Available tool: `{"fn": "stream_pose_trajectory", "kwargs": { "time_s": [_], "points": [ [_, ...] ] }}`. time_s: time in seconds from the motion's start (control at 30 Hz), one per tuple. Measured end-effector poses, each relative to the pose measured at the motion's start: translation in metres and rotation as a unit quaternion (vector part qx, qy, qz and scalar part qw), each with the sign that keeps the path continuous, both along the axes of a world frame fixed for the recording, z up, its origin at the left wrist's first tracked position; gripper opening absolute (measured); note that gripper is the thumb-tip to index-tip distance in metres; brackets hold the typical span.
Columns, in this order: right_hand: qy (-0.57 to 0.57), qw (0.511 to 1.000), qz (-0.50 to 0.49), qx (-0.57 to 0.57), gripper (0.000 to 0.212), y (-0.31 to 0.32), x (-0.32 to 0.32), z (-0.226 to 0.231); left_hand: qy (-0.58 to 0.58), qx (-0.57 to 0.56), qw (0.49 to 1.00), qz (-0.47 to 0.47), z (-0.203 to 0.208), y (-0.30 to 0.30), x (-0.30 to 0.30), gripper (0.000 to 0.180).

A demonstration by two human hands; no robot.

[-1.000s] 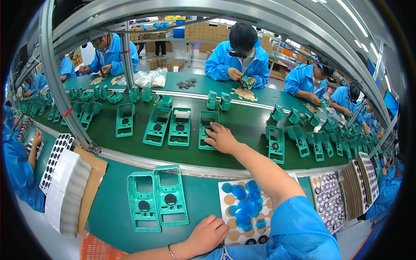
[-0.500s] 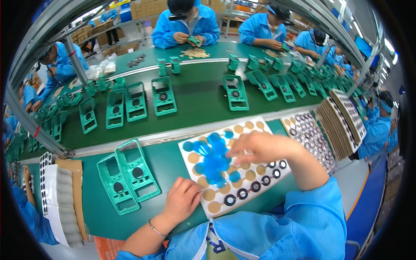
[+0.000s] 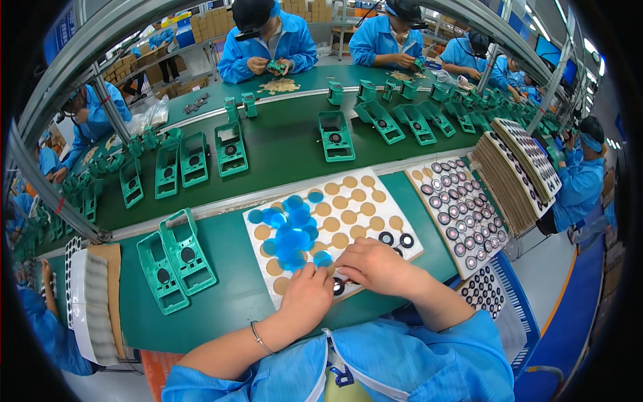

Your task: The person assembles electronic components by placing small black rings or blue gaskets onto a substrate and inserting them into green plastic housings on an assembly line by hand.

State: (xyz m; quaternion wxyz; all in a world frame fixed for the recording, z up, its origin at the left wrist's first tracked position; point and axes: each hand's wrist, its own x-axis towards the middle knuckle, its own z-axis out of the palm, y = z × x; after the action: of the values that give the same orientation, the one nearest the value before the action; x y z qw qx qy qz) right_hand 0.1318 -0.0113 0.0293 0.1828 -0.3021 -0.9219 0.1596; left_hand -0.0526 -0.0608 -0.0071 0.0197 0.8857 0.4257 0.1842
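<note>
A white foam tray lies before me with tan round recesses, some joined in pairs. Thin translucent blue discs are heaped loosely over its left part. At its near edge, both hands meet around a small round black speaker. My left hand has its fingertips pinched at the speaker's left side. From the right, my right hand closes its fingers on the upper side, partly hiding the part. Beyond the right knuckles sit more black speakers in the tray.
Two green plastic housings lie left of the tray. A tray of round speakers and stacked trays stand right. Across the far side runs a green conveyor bearing more housings; co-workers in blue sit behind it. White padded sheets stand far left.
My right hand has come down from above the blue discs to the speaker at the tray's near edge. The left hand has shifted right to meet it. The whole view has also shifted.
</note>
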Motion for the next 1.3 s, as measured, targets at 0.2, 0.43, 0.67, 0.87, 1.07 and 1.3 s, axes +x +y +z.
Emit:
{"fn": "stream_pose_trajectory", "kwargs": {
  "time_s": [0.2, 0.43, 0.67, 0.87, 1.07, 1.3],
  "points": [
    [0.084, 0.992, -0.051, -0.080, 0.013, -0.008, 0.006, -0.033, 0.005, -0.107, 0.993, 0.054, -0.010, 0.012, 0.002, 0.013],
    [0.141, 0.984, -0.041, -0.103, 0.019, -0.004, 0.017, -0.044, -0.167, -0.327, 0.930, 0.006, 0.007, 0.026, -0.010, 0.011],
    [0.181, 0.979, -0.054, -0.078, 0.018, -0.008, 0.015, -0.037, -0.464, -0.438, 0.767, 0.065, 0.033, 0.019, -0.030, 0.007],
    [0.446, 0.618, 0.025, -0.647, 0.033, -0.008, -0.011, -0.034, -0.622, -0.391, 0.678, -0.001, 0.031, 0.023, -0.028, 0.009],
    [0.468, 0.502, 0.107, -0.719, 0.031, 0.000, -0.029, -0.041, -0.647, -0.413, 0.640, -0.012, 0.028, 0.028, -0.026, 0.009],
    [0.422, 0.702, -0.013, -0.573, 0.032, 0.001, -0.023, -0.035, -0.575, -0.378, 0.724, 0.046, 0.022, 0.031, -0.026, 0.013]
  ]
}}
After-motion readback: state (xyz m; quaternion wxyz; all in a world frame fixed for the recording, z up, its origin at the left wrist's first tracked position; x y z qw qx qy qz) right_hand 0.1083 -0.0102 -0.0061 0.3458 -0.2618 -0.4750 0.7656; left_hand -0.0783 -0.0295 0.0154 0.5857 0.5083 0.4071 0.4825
